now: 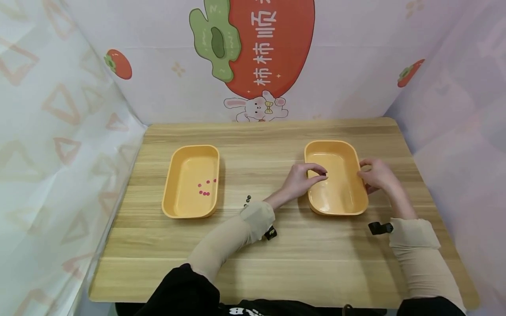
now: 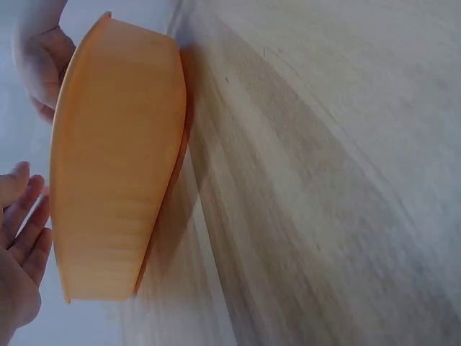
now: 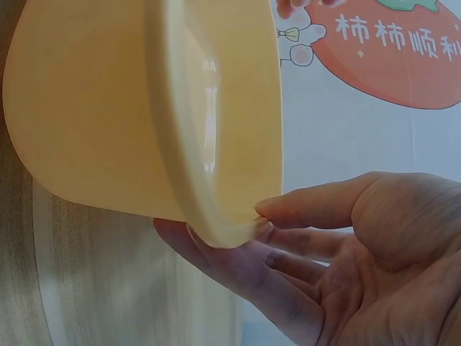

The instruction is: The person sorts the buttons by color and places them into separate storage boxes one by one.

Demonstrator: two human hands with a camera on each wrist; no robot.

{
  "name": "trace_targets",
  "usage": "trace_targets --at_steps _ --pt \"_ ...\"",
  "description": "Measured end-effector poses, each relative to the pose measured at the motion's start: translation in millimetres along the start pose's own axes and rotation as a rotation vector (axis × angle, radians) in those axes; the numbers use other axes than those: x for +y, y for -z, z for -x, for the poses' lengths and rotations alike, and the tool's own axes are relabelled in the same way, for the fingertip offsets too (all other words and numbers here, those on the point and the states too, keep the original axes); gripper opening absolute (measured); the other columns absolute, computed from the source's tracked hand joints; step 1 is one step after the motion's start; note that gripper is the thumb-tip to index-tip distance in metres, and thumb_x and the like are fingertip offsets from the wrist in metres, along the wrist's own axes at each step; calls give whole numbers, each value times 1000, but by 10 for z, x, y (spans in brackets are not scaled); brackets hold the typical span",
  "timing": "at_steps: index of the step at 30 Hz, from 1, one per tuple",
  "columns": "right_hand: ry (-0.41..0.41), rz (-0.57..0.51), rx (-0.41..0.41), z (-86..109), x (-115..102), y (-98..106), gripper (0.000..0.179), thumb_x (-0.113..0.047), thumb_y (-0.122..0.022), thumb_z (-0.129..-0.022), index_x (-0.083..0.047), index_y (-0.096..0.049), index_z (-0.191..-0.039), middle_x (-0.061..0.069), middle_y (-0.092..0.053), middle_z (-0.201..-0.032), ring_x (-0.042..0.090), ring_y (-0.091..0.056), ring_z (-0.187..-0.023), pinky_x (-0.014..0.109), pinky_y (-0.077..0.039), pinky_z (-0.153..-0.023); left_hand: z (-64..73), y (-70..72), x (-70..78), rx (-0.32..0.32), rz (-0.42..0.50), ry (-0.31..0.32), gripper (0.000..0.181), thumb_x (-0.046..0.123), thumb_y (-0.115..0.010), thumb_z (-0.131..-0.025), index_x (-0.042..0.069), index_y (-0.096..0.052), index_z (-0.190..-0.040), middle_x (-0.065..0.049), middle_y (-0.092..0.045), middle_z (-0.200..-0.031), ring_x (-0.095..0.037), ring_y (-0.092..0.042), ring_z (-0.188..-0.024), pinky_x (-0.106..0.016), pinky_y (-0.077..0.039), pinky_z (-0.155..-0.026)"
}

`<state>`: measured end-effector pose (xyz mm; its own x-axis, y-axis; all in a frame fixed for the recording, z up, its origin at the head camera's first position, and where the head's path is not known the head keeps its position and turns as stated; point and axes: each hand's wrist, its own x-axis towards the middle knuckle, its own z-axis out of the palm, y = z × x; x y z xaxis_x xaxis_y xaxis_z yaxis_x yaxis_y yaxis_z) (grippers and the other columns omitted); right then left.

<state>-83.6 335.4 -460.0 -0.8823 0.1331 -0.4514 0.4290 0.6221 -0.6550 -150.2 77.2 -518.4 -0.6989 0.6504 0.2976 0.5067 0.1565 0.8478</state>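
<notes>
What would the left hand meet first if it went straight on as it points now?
Likely the right tray at its right rim, where the right hand grips it. Height is unclear, so the left hand might clear the rim and meet the right hand.

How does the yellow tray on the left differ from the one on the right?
The left tray has a few small pink pieces in it; none show lying in the right tray. The left tray stands untouched, while the right tray's rim is in the right hand's grip. The left hand's grip, pinching a small dark piece, is over the right tray, not the left tray. Both are yellow with rounded corners.
</notes>
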Motion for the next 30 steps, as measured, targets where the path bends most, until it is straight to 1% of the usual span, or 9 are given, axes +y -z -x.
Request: trace_targets --at_steps 4,9,14,17,20,22,23,26,30 --pt "6 -2 2 -1 -15 4 49 -2 -52 -106 23 -40 -147 50 -67 -121 22 -76 -62 46 -68 -61 -58 -100 19 -37 14 35 17 12 -82 -99 3 -83 -113 -9 -86 -106 -19 -81 -106 -30 -60 -106" --pt "-1 12 -1 0 -22 3 50 -3 -52 -106 23 -40 -148 50 -66 -123 22 -76 -63 47 -69 -63 -72 -203 21 -83 -42 48 20 18 -83 -99 6 -83 -114 -4 -86 -105 -15 -77 -113 -23 -55 -107" --pt "-9 22 -10 2 -6 1 54 -5 -52 -107 23 -37 -151 53 -61 -132 23 -77 -64 46 -69 -64 9 -176 16 -93 -83 23 26 22 -85 -98 5 -82 -117 -3 -86 -108 -19 -76 -118 -20 -54 -108" --pt "1 16 -13 -7 10 -15 55 -5 -52 -107 23 -36 -151 53 -60 -133 22 -77 -64 45 -69 -63 123 -40 20 -79 -102 -4 26 20 -84 -99 3 -82 -118 -6 -86 -112 -21 -78 -114 -25 -57 -106" --pt "17 20 -13 -6 17 -27 54 -5 -53 -108 23 -36 -152 53 -60 -133 22 -77 -65 45 -69 -63 288 174 19 -55 -104 0 27 17 -84 -98 1 -81 -120 -9 -85 -117 -24 -79 -113 -31 -59 -109" --pt "21 26 -14 0 19 -26 54 -5 -52 -108 23 -36 -152 53 -59 -134 22 -77 -66 45 -69 -63 408 323 -6 -30 -96 22 28 15 -84 -97 1 -80 -121 -11 -84 -121 -26 -80 -114 -33 -59 -111" --pt "22 29 -15 5 21 -22 55 -5 -52 -109 23 -36 -152 54 -58 -136 22 -77 -66 45 -69 -64 474 393 -29 -17 -91 44 29 15 -84 -97 1 -80 -123 -11 -83 -124 -26 -79 -120 -33 -57 -115" --pt "19 30 -19 17 26 -15 55 -5 -51 -110 23 -33 -154 54 -54 -139 23 -78 -69 46 -69 -65 662 581 -126 18 -65 88 34 15 -82 -99 0 -77 -130 -15 -81 -130 -29 -77 -127 -39 -57 -117" --pt "16 33 -23 20 35 -19 55 -6 -50 -111 23 -32 -154 55 -52 -142 23 -78 -70 46 -69 -66 919 806 -241 14 -73 133 45 19 -75 -106 0 -68 -146 -17 -74 -144 -32 -69 -140 -49 -51 -123"
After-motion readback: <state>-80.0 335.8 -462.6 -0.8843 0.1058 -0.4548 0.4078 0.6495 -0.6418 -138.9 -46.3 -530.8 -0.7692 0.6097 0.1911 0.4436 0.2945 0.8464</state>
